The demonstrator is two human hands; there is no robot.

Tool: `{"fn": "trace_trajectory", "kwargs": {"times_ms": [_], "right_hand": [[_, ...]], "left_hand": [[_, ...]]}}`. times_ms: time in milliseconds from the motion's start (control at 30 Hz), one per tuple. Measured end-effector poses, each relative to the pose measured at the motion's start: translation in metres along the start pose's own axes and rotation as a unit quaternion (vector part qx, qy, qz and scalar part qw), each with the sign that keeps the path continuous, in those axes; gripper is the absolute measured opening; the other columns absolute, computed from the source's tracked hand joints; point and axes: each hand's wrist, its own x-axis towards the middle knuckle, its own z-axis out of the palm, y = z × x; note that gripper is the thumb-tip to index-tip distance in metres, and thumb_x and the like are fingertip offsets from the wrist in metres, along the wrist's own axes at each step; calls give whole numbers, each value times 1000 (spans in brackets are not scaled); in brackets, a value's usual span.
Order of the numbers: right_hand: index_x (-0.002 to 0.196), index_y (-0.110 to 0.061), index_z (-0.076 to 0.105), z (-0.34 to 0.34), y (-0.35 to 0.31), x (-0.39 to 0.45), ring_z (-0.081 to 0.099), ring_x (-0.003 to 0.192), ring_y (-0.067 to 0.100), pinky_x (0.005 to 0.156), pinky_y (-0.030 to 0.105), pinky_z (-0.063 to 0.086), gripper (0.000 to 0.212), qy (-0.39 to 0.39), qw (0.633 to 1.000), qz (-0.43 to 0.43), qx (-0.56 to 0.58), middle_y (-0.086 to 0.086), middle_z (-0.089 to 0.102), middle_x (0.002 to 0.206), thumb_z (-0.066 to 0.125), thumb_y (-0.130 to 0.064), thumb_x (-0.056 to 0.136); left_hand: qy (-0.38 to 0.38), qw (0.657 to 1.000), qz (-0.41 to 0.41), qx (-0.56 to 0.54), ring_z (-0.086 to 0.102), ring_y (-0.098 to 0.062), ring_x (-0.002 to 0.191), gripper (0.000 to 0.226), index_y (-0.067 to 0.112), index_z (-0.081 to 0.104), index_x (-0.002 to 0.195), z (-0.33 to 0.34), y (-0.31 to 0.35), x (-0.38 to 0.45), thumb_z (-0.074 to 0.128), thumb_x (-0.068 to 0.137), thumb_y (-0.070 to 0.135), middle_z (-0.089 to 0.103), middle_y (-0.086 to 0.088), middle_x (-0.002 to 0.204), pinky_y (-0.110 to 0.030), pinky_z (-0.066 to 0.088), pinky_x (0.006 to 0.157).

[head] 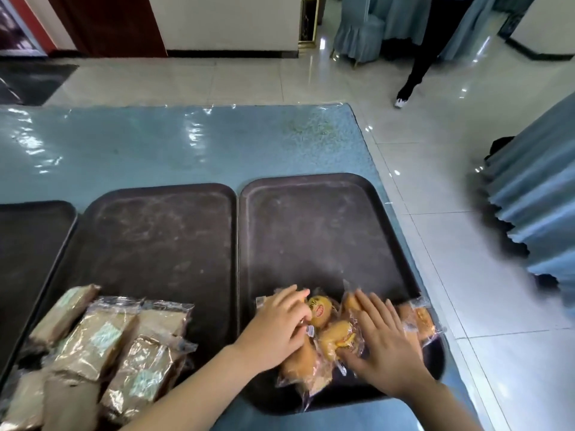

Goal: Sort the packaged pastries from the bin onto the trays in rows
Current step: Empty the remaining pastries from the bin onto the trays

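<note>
Several golden buns in clear wrappers [322, 312] lie jumbled at the near end of the right dark tray [317, 225]. My left hand [277, 325] rests on the buns at the left of the pile, fingers bent over one wrapper. Fingers straight, my right hand [382, 346] lies flat on the wrapped buns at the right of the pile. The middle dark tray [161, 231] holds several brown rectangular cakes in clear wrappers [102, 337] at its near left. No bin is in view.
A third dark tray [28, 241] shows at the far left. All trays sit on a blue plastic-covered table [155, 144]. Beyond it is tiled floor, where a person's leg [417, 66] stands at the back right, near blue-draped furniture [541, 213].
</note>
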Motion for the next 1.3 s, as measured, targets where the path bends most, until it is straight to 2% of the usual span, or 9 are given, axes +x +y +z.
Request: {"fn": "trace_trajectory", "kwargs": {"times_ms": [67, 167, 400, 467, 600, 800, 1000, 1167, 1300], "right_hand": [[155, -22, 17, 4, 2, 4, 7, 150, 21, 121, 42, 4, 88, -1, 1000, -14, 9, -1, 9, 163, 36, -73, 87], [155, -24, 11, 8, 4, 7, -4, 150, 18, 121, 41, 2, 85, -7, 999, -40, 9, -2, -3, 163, 40, -68, 89], [150, -24, 31, 7, 4, 11, -3, 150, 18, 121, 42, 0, 76, -3, 998, -48, 29, 0, 4, 163, 47, -61, 86], [148, -31, 30, 2, 3, 11, -9, 149, 14, 121, 37, -7, 71, 0, 997, -38, 63, -4, 0, 162, 48, -59, 85], [147, -39, 27, -11, 2, 9, -8, 149, 14, 121, 42, 0, 69, 33, 991, -30, 123, -8, 1, 163, 51, -48, 83], [147, -38, 26, -18, -22, 12, -11, 147, 6, 120, 36, 3, 59, 77, 989, 23, 126, -15, 1, 160, 40, -57, 93], [149, -34, 28, -17, -80, 26, -4, 149, 13, 118, 32, 1, 58, 75, 994, 35, 78, -6, 11, 162, 30, -59, 97], [146, -27, 37, -10, -152, 39, 9, 148, 20, 119, 33, 5, 68, 89, 992, 27, 81, 0, 23, 159, 23, -63, 91], [145, -21, 41, 2, -224, 51, 15, 146, 24, 121, 41, 13, 61, 102, 992, 10, 72, 4, 29, 156, 40, -55, 94]], "left_hand": [[3, 999, -17, 44, 7, -13, 149, 44, 27, 39, 140, 13, 1, 0, 39, 98, 38, 22, 8, 159, -44, 8, 122], [9, 995, -14, 101, 4, -16, 150, 55, 28, 28, 150, 24, 4, 1, 29, 96, 39, 17, 7, 161, -44, -5, 121], [8, 994, -12, 113, -3, -13, 149, 55, 32, 23, 152, 28, 2, 4, 24, 97, 40, 9, 9, 162, -44, -5, 120], [13, 994, -12, 105, -3, -12, 149, 55, 32, 23, 152, 27, 1, 3, 24, 98, 40, 10, 10, 162, -45, -1, 121], [27, 995, -12, 97, -2, -11, 149, 53, 33, 24, 152, 22, 1, -2, 24, 100, 40, 12, 11, 162, -43, 0, 122], [55, 996, -6, 74, 5, -10, 149, 52, 31, 27, 152, 3, -5, -18, 27, 100, 41, 19, 10, 160, -38, 2, 122], [114, 993, -12, 23, 28, -11, 142, 46, 27, 48, 141, -29, -35, -57, 36, 98, 35, 43, 8, 149, -25, 12, 117], [170, 984, -32, 40, 33, -13, 140, 45, 26, 53, 138, -67, -77, -108, 39, 96, 34, 47, 6, 146, -32, 23, 118], [205, 977, -47, 42, 35, -15, 139, 46, 25, 54, 137, -109, -119, -163, 37, 96, 36, 47, 5, 146, -31, 19, 116]]}}
